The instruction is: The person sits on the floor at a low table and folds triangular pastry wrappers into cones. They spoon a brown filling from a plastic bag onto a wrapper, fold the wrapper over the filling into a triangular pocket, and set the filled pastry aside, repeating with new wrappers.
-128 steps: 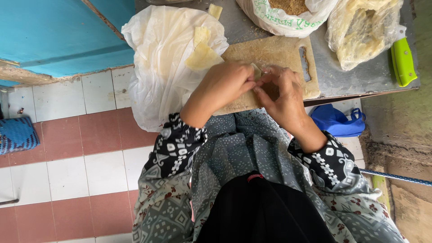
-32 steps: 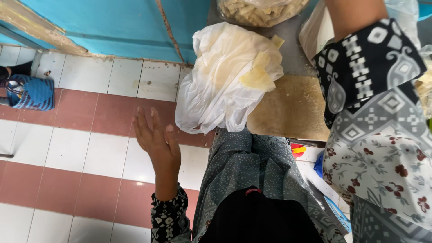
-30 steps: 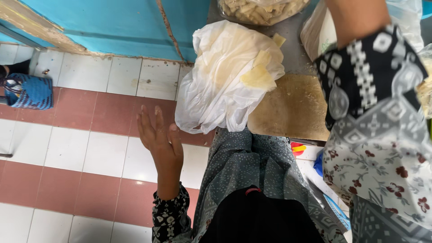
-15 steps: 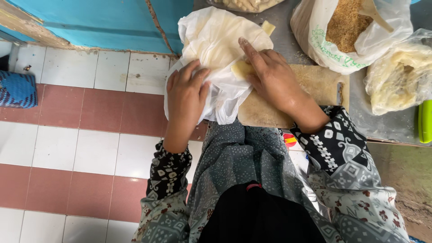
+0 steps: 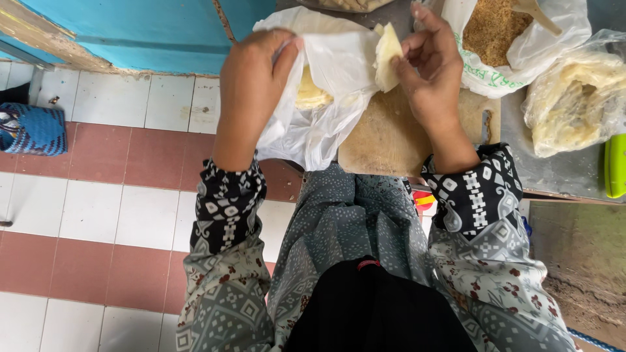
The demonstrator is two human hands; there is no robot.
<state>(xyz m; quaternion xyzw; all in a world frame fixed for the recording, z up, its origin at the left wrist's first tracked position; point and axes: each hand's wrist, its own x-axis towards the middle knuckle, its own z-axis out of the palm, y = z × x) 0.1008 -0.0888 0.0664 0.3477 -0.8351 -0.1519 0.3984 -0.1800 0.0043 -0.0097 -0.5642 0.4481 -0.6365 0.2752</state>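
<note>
From above the head camera: 3 plastic bags sit on the grey counter (image 5: 521, 176). The nearest, a white bag (image 5: 326, 98), hangs partly over the counter's edge and holds pale yellow pieces (thin, flat ones, as far as I can see). Behind the wooden cutting board (image 5: 391, 133) is a second white bag (image 5: 508, 39) filled with brown crumbs, a light-coloured scoop (image 5: 538, 13) resting in it. To the right, a clear bag (image 5: 577, 91) is stuffed with more pale, creamy material, and a green handle (image 5: 615, 166) lies at the edge.

The left hand (image 5: 251, 72) is closed, pinching the rim of the nearest bag and pulling it open. The right hand (image 5: 430, 58) grips 1 pale yellow piece (image 5: 387, 55) between thumb and fingers, just above the board beside the bag's mouth.
</note>
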